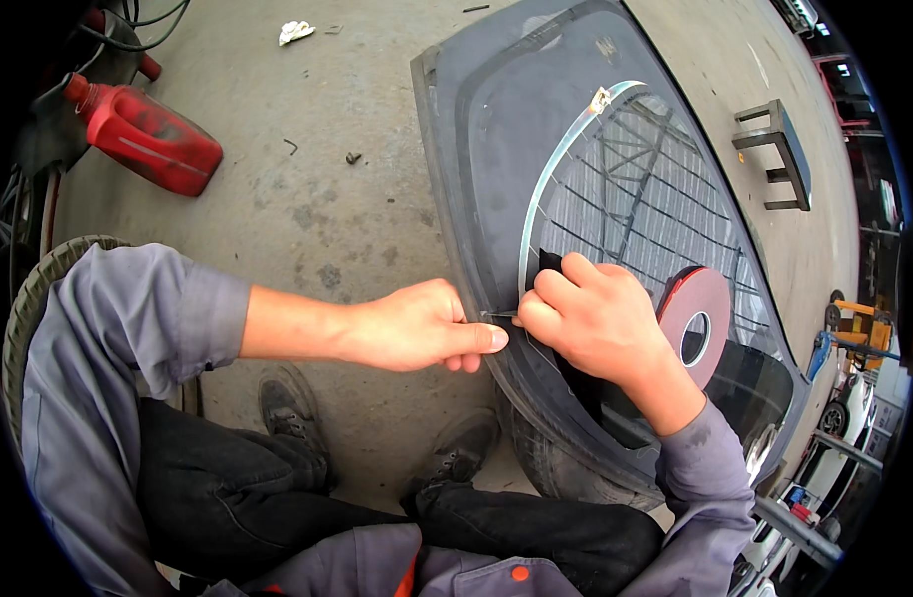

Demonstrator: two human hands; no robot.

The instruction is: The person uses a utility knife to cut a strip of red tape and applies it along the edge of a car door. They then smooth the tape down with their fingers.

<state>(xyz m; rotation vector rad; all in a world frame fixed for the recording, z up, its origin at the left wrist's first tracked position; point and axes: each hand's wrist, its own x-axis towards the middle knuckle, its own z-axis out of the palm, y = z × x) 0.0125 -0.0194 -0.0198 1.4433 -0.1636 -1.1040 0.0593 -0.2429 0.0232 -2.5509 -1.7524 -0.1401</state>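
Note:
A dark car panel with a glass window (476, 60) lies in front of me, tilted toward the right. My left hand (417, 326) is closed at its near left edge, thumb pressed along the curled fingers. Over the window's left border my right hand (598, 313) is closed too, knuckles up. Something thin and pointed (498, 314) spans the small gap between both hands; what it is stays unclear. A pale greenish strip (532, 204) curves along the window's border up to a small yellowish lump (600, 100). Beside my right wrist, a roll of red-edged double-sided tape (716, 298) rests on the glass.
A tyre (546, 448) shows beneath the panel's near edge. On the concrete floor at the left lies a red plastic jug (153, 139), with a crumpled white scrap (296, 32) farther off. A small dark stool (780, 154) stands beyond the panel; vehicles and equipment fill the far right.

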